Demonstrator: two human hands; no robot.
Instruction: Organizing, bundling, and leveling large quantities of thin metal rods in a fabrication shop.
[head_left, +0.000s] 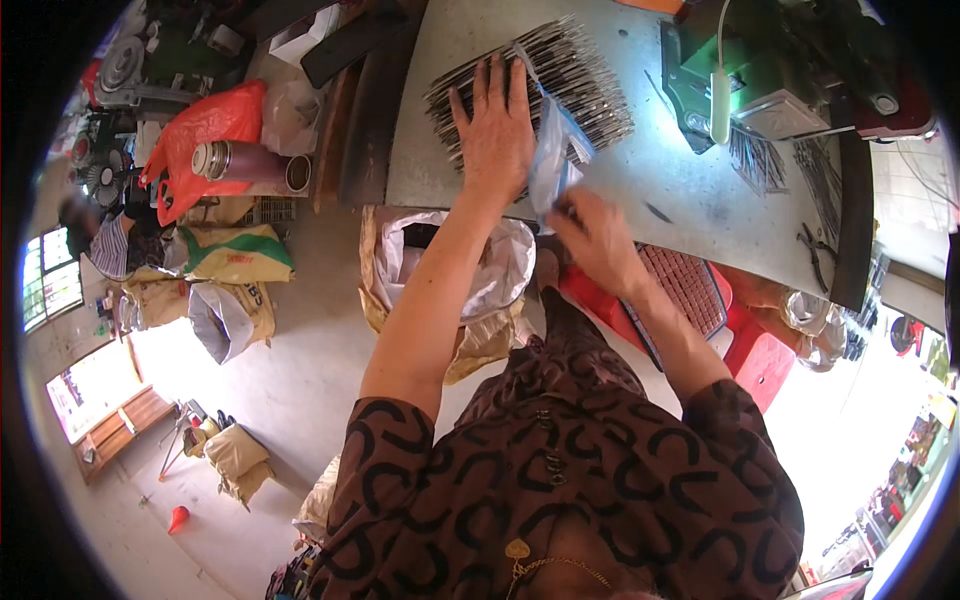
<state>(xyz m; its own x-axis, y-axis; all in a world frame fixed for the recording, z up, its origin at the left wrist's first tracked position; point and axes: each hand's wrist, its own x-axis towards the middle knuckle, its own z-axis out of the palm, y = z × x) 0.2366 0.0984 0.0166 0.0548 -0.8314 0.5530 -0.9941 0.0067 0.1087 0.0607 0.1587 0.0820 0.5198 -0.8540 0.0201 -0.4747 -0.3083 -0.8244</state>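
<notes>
My left hand (497, 130) lies flat with its fingers spread on a broad layer of thin metal rods (590, 75) on the metal worktable (625, 190). A pale strip with blue edges (550, 150), like cloth or plastic, runs across the rods beside that hand. Its lower end reaches my right hand (597, 235), whose fingers are closed around it near the table's front edge. The right hand is slightly blurred, and its fingertips are partly hidden.
A green machine (690, 85) with a lit lamp stands at the right. Pliers (815, 255) and loose rods (758, 160) lie near it. Below the table edge hangs an open lined sack (510, 255), beside a red stool (755, 355). A thermos (240, 165) is at the left.
</notes>
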